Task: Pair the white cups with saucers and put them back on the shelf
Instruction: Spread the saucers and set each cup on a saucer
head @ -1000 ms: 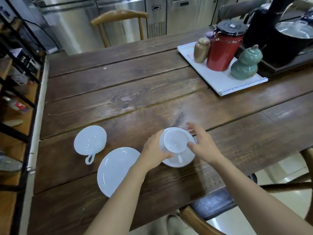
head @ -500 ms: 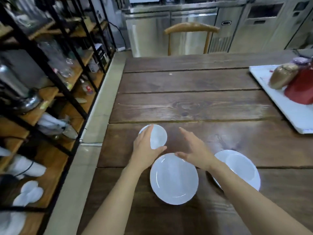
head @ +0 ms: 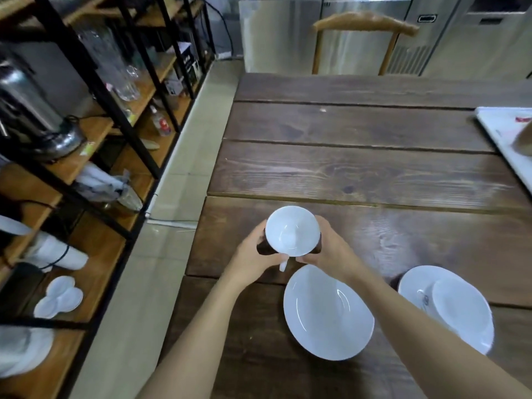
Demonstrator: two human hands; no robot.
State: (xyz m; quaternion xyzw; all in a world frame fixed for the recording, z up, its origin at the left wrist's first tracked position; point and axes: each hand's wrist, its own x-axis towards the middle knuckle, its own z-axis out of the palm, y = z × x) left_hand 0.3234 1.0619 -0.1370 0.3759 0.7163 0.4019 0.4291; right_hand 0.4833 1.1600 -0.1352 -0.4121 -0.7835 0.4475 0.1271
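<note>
A white cup (head: 292, 230) is held just above the wooden table (head: 359, 171), its handle pointing toward me. My left hand (head: 253, 251) grips its left side and my right hand (head: 331, 249) grips its right side. Directly in front of the cup, nearer to me, lies an empty white saucer (head: 326, 312). At the right, a second white cup (head: 460, 309) sits on its saucer (head: 414, 283), partly hidden by my right forearm.
A black-framed shelf (head: 95, 90) with wooden boards stands at the left across a tiled gap, holding glassware, a metal pot, white dishes (head: 59, 296) and cloths. A white tray (head: 506, 139) lies at the table's right edge. A wooden chair (head: 364, 23) stands at the far end.
My hands left the paired cup and saucer and moved left. Both closed around the other cup and lifted it off the table. The view swung toward the shelf.
</note>
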